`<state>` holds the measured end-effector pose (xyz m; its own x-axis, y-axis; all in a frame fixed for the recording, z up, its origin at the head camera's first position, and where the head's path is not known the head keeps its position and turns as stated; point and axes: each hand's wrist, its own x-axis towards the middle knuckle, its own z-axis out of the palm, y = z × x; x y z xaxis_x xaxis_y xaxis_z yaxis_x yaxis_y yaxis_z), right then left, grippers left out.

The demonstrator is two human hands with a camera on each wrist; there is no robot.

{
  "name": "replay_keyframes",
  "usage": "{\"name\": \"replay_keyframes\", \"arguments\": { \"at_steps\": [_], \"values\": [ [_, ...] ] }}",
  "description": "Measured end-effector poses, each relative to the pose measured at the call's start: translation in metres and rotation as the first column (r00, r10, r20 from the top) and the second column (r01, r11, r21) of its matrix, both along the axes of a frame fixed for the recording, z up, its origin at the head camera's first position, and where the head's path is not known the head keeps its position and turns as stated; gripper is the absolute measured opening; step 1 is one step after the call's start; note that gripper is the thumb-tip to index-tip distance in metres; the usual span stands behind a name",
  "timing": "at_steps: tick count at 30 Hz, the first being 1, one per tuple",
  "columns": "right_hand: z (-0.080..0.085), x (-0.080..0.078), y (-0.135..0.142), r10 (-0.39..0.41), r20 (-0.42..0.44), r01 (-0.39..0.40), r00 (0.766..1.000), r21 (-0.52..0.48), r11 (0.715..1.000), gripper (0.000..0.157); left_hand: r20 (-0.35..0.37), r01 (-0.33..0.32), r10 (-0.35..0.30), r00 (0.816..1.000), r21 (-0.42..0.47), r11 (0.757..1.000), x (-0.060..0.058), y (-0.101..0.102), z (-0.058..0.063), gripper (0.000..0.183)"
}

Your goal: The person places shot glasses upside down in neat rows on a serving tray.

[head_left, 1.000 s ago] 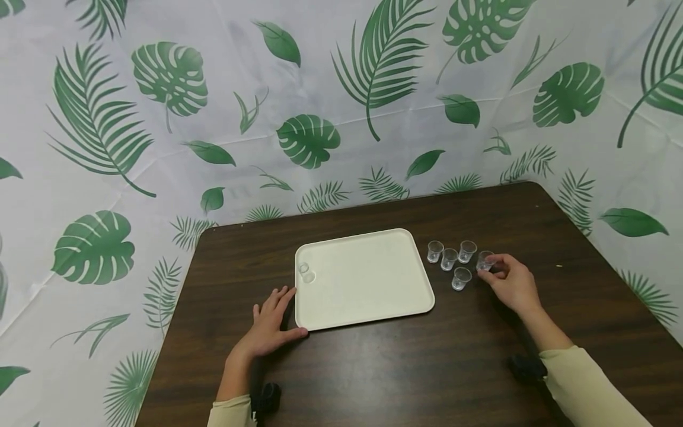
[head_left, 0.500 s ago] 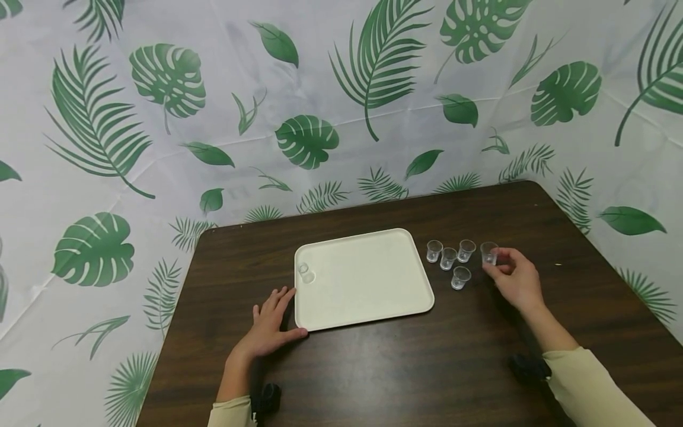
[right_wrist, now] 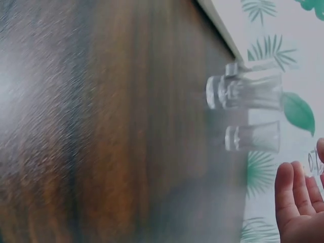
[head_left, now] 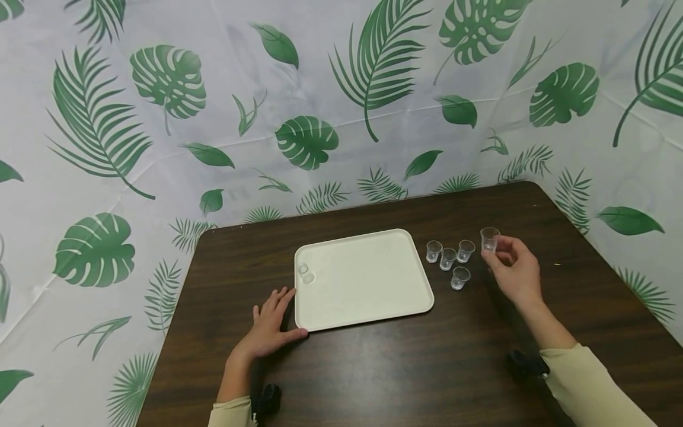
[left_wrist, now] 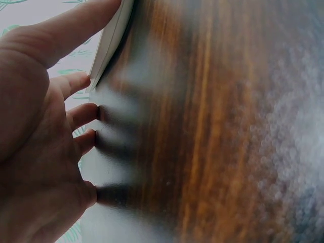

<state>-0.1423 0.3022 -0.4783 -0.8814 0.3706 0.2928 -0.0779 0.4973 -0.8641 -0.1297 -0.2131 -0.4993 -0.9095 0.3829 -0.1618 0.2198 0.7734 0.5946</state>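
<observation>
In the head view my right hand (head_left: 514,270) pinches a small clear shot glass (head_left: 489,238) between thumb and fingers, upright and raised over the table. The right wrist view catches only a sliver of that glass (right_wrist: 313,162) at its edge. Several similar shot glasses (head_left: 447,259) stand just left of this hand. My left hand (head_left: 269,323) lies spread at the near left corner of a cream tray (head_left: 368,284), thumb along the front edge and index finger at the left side. Other fingertips rest on the table in the left wrist view. A clear glass (head_left: 305,271) sits at the tray's left end.
The dark wood table (head_left: 368,373) runs back to a white wall cloth (head_left: 235,71) with green leaf prints. The standing glasses are grouped close to the tray's right edge. Dark straps with small boxes (head_left: 268,397) are on both wrists.
My right hand has lifted the shot glass up from beside the other glasses and slightly away from them. The left hand, the tray and the other glasses have stayed put.
</observation>
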Motion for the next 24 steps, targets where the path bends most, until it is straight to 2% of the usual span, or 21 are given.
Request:
{"name": "replay_keyframes", "arguments": {
  "at_steps": [7,13,20,24],
  "values": [
    [0.013,-0.007,-0.016,0.024,-0.063,-0.026,0.998,-0.033,0.999,0.035,0.001,0.000,0.000,1.000,-0.002,1.000,0.002,-0.001,-0.001,0.099],
    [0.026,-0.016,-0.040,0.118,-0.043,-0.116,0.992,0.043,0.992,0.032,-0.004,0.005,-0.005,1.000,-0.004,1.000,0.002,-0.001,-0.002,0.099],
    [0.034,-0.029,-0.076,0.268,0.017,-0.268,0.963,0.101,0.958,0.029,-0.009,0.007,-0.007,1.000,-0.003,1.000,0.001,-0.001,-0.003,0.098],
    [0.031,-0.037,-0.099,0.336,0.053,-0.340,0.940,0.144,0.929,0.029,-0.017,0.009,-0.009,1.000,-0.008,1.000,0.001,-0.002,-0.004,0.097]
  ]
}}
